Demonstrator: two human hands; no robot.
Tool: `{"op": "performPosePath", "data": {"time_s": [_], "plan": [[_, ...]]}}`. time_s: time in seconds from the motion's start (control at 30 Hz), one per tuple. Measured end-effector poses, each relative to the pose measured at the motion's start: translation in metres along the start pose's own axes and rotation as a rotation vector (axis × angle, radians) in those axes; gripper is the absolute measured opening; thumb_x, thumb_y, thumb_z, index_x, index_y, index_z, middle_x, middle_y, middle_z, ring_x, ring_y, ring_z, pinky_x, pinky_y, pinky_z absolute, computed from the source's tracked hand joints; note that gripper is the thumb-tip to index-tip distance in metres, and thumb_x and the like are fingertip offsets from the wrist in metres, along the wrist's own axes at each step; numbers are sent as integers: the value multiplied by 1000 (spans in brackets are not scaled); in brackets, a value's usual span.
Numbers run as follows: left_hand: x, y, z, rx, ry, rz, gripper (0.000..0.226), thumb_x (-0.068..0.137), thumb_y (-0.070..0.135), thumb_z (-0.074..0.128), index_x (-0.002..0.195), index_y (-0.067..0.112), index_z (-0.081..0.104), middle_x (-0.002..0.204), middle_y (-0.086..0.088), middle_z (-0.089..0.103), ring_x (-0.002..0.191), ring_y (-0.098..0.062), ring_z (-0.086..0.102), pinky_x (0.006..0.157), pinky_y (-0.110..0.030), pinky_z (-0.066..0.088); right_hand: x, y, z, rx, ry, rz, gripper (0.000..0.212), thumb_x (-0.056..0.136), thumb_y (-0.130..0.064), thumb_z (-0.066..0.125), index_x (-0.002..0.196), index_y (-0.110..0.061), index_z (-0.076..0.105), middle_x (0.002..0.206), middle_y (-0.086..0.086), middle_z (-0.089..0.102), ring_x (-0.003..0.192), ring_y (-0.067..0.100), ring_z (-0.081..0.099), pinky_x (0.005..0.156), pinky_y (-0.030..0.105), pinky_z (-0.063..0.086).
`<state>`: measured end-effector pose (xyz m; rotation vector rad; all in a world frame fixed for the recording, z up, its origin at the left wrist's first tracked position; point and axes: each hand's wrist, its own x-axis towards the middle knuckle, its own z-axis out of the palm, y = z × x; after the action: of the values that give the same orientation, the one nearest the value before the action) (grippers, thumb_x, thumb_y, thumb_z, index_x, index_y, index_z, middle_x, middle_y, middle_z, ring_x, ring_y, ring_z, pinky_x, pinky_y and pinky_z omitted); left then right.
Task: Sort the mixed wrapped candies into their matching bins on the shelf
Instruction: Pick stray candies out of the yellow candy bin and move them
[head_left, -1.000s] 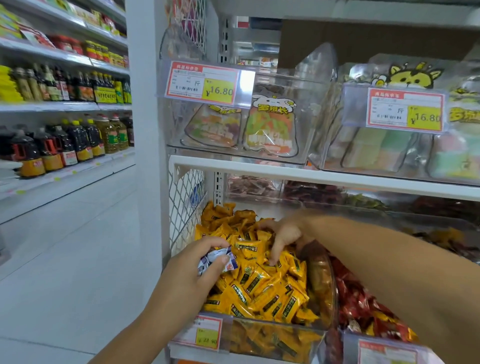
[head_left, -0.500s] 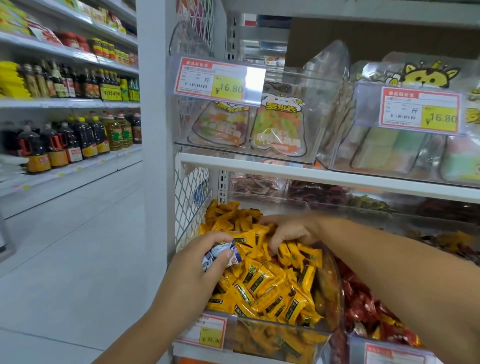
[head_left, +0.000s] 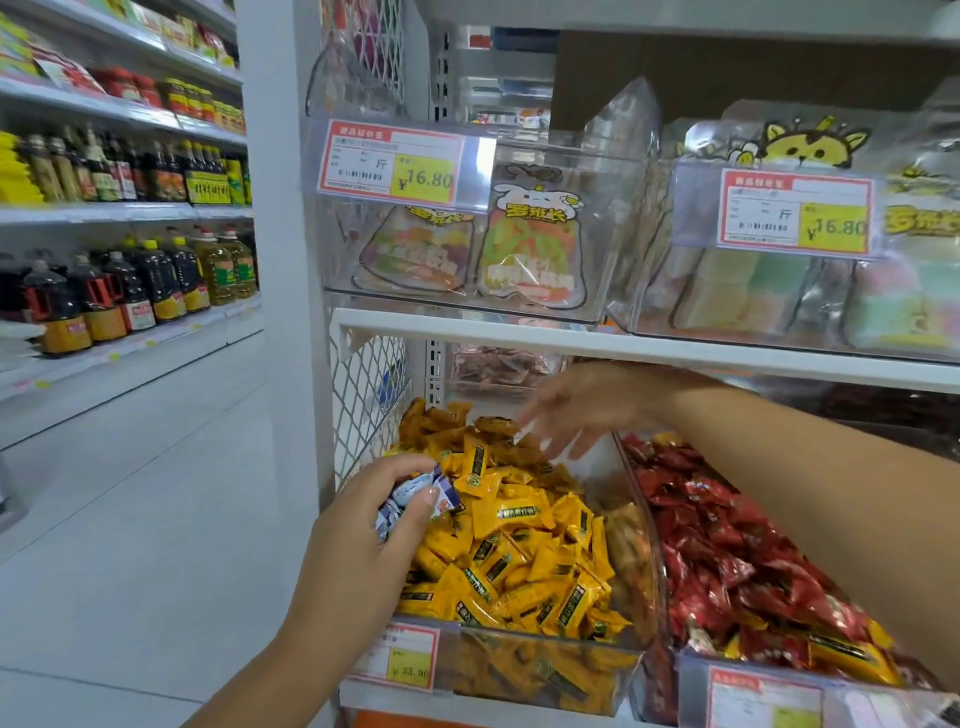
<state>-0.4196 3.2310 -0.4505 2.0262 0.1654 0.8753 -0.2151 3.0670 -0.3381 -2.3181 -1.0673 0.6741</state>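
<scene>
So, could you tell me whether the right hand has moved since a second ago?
Yes: the right hand has lifted off the yellow candies, up toward the shelf.

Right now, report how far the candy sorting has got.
Done: the yellow bin shows only yellow wrappers on top. In hand: the left hand grips several blue-white candies, and the right hand hovers open over that bin. Left: those candies need their own bin, none in view, and yellow strays lie at the front of the red bin.
</scene>
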Motion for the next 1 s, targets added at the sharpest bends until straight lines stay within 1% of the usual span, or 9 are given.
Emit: {"op": "performPosePath", "data": {"time_s": [0.13, 0.2, 0.27, 0.33, 0.43, 0.6, 0.73, 0.87, 1.0], "plan": [[0, 1, 1, 38, -20, 27, 18, 85, 47, 50, 102, 53, 56, 105, 33, 57, 97, 4, 57, 77, -23, 47, 15, 9, 14, -588, -150, 187, 43, 90, -11, 62, 132, -19, 56, 122, 1, 61, 101, 10, 60, 84, 24, 48], [1, 2, 2, 53, -28, 37, 18, 85, 48, 49, 101, 51, 57, 106, 34, 55, 98, 6, 55, 76, -21, 46, 32, 8, 30, -626, -284, 301, 61, 91, -7, 61, 146, -15, 36, 126, 3, 56, 98, 3, 62, 79, 21, 49], [2, 1, 2, 68, -32, 43, 19, 86, 48, 49, 102, 49, 57, 105, 33, 56, 98, 6, 55, 75, -19, 45, 49, 14, 48, -639, -390, 394, 73, 91, -9, 61, 151, -11, 19, 149, 12, 37, 130, 21, 47, 101, 32, 42], [2, -1, 2, 72, -31, 39, 18, 86, 47, 49, 102, 49, 57, 105, 33, 56, 98, 7, 55, 75, -17, 44, 62, 25, 60, -630, -378, 427, 86, 90, -17, 64, 153, -13, 6, 158, 13, 19, 141, 31, 29, 111, 43, 34], [2, 1, 3, 60, -26, 36, 18, 85, 47, 50, 102, 51, 57, 106, 35, 55, 100, 7, 55, 76, -16, 44, 68, 33, 63, -514, -344, 420, 101, 85, -20, 70, 153, -19, -5, 160, 10, 11, 144, 31, 22, 111, 44, 33], [-1, 1, 3, 61, 37, 47, 19, 86, 46, 50, 104, 49, 57, 109, 34, 55, 103, 7, 54, 76, -10, 42, 62, 34, 63, -259, -309, 397, 102, 82, -6, 71, 154, -21, 1, 159, 9, 16, 143, 31, 25, 110, 46, 35], [-1, 6, 0, 49, 95, 41, 21, 84, 47, 49, 103, 49, 57, 109, 38, 53, 103, 12, 52, 75, -1, 39, 56, 31, 60, -30, -206, 333, 99, 59, -13, 84, 144, -26, 36, 145, 11, 45, 129, 34, 47, 100, 53, 45], [0, 8, -5, 56, 116, 40, 18, 87, 41, 53, 103, 49, 56, 111, 39, 51, 103, 14, 51, 76, 1, 37, 46, 20, 59, 427, -147, 176, 74, 78, 11, 64, 136, -28, 43, 130, 13, 59, 111, 37, 61, 83, 51, 55], [-1, 9, -10, 65, 146, 35, 20, 90, 33, 58, 104, 46, 58, 103, 30, 59, 101, 13, 52, 74, 2, 38, 27, -1, 62, 454, -175, -10, 56, 82, 14, 59, 118, -30, 59, 115, 5, 64, 97, 24, 65, 78, 39, 57]]}}
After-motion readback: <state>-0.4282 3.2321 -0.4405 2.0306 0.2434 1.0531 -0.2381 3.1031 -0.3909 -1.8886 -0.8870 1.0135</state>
